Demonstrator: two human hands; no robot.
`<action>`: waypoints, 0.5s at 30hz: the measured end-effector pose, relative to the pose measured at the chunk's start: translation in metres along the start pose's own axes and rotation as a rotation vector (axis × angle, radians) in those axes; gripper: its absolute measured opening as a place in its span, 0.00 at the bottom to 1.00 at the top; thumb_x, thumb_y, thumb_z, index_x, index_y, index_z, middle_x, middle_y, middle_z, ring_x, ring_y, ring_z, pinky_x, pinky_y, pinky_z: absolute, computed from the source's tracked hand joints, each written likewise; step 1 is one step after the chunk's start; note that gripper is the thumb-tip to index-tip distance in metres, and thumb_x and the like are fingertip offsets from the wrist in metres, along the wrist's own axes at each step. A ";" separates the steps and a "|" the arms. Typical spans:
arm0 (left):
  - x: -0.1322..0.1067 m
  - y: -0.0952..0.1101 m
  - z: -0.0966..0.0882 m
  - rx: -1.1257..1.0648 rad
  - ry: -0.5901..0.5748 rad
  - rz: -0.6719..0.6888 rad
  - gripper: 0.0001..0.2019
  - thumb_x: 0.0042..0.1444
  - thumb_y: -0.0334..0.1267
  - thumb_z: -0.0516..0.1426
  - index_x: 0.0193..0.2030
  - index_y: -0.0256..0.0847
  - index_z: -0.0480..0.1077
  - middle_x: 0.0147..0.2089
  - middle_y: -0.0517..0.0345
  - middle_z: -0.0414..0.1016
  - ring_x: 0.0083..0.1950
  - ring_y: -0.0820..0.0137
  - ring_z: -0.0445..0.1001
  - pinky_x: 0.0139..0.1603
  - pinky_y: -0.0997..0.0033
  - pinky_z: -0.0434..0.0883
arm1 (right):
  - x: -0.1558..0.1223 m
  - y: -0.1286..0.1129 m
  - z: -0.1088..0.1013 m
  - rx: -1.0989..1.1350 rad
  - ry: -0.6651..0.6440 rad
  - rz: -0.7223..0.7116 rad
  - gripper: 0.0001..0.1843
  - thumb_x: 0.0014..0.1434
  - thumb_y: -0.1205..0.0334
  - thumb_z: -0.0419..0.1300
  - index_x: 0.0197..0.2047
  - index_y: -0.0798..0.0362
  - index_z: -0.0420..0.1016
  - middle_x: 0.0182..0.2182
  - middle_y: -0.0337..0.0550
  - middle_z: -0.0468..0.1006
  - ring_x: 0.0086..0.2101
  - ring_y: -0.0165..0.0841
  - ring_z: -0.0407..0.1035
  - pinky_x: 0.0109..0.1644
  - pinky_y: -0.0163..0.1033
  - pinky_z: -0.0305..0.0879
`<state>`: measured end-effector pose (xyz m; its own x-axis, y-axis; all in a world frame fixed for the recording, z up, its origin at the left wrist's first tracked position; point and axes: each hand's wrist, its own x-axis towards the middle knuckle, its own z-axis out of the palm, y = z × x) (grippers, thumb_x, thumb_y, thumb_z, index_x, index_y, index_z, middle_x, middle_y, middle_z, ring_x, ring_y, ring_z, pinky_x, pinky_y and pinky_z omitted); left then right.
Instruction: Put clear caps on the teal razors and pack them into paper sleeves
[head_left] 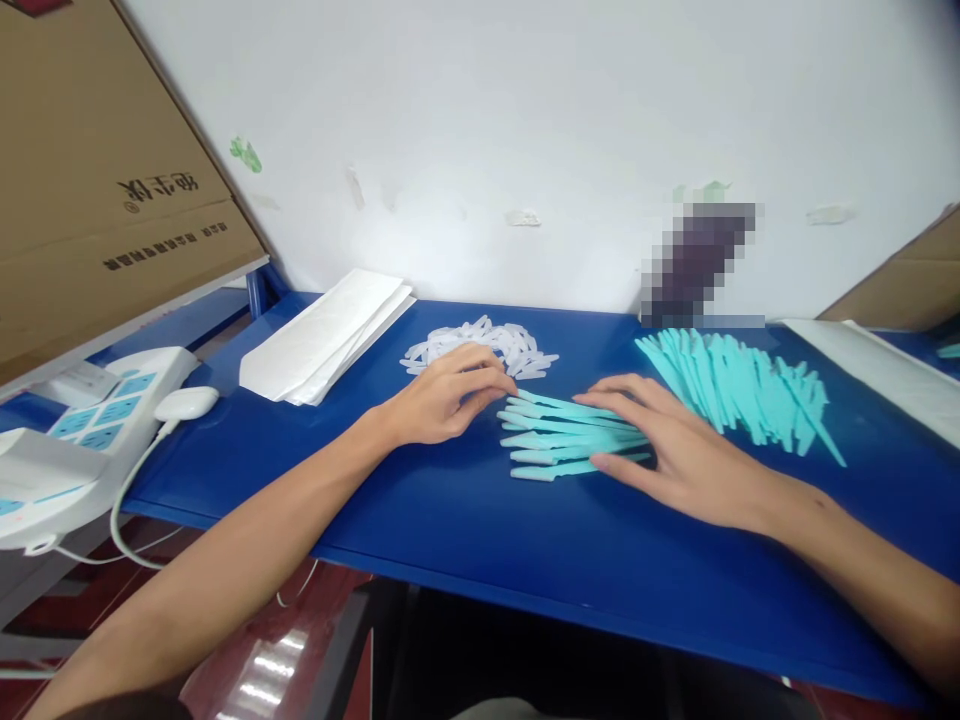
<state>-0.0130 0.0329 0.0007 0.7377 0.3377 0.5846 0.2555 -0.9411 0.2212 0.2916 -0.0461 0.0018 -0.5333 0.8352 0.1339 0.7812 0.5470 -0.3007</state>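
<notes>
Several slim turquoise eyebrow razors (562,440) lie loosely side by side on the blue table, between my hands. My left hand (454,395) has its thumb and fingertips pinched at the left tip of the topmost razor. Over the right ends of the same row rests my right hand (667,450), thumb and fingers spread apart and touching the outer razors. Its palm hides some of the handle ends. Behind my left hand is a pile of small whitish translucent plastic caps (517,345), partly covered by that hand.
A larger heap of turquoise razors (735,385) lies at the right. White paper sheets or bags (322,340) are stacked back left. A power strip (112,430) with a white plug and cable stands at the left edge, below a cardboard box (127,200). A white wall (480,120) closes the back.
</notes>
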 end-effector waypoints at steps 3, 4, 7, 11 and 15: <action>-0.003 -0.004 -0.005 0.121 0.105 -0.023 0.09 0.65 0.40 0.54 0.46 0.41 0.74 0.41 0.51 0.77 0.42 0.64 0.74 0.44 0.62 0.69 | 0.005 -0.006 -0.010 -0.002 -0.182 0.028 0.45 0.62 0.38 0.57 0.75 0.43 0.47 0.69 0.52 0.57 0.63 0.52 0.60 0.58 0.55 0.67; -0.004 -0.006 -0.008 0.186 0.124 -0.059 0.10 0.64 0.41 0.54 0.45 0.41 0.74 0.39 0.52 0.78 0.40 0.64 0.74 0.44 0.60 0.68 | 0.010 -0.009 -0.014 -0.021 -0.238 0.040 0.48 0.60 0.37 0.58 0.76 0.44 0.45 0.69 0.53 0.57 0.64 0.54 0.59 0.58 0.56 0.67; -0.007 -0.015 -0.020 0.348 0.165 -0.240 0.12 0.65 0.41 0.51 0.39 0.41 0.75 0.30 0.58 0.76 0.30 0.69 0.70 0.49 0.55 0.63 | 0.031 -0.017 -0.026 -0.120 -0.383 0.077 0.49 0.56 0.39 0.61 0.74 0.52 0.52 0.66 0.59 0.61 0.64 0.60 0.58 0.59 0.59 0.65; -0.012 -0.032 -0.046 0.453 0.387 -0.494 0.15 0.65 0.43 0.50 0.35 0.41 0.75 0.22 0.62 0.70 0.24 0.71 0.65 0.46 0.58 0.65 | 0.065 -0.035 -0.038 -0.205 -0.576 0.112 0.38 0.54 0.47 0.63 0.64 0.57 0.66 0.56 0.58 0.71 0.52 0.53 0.71 0.48 0.51 0.71; -0.025 -0.051 -0.077 0.573 0.468 -0.717 0.16 0.65 0.45 0.49 0.43 0.41 0.75 0.34 0.53 0.75 0.35 0.65 0.73 0.44 0.62 0.69 | 0.079 -0.052 -0.033 -0.355 -0.635 0.091 0.28 0.57 0.56 0.62 0.58 0.62 0.71 0.56 0.61 0.72 0.49 0.52 0.74 0.44 0.49 0.71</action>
<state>-0.0928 0.0737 0.0350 0.0087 0.6785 0.7345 0.8898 -0.3404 0.3039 0.2196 -0.0069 0.0588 -0.4621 0.7442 -0.4823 0.8322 0.5519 0.0542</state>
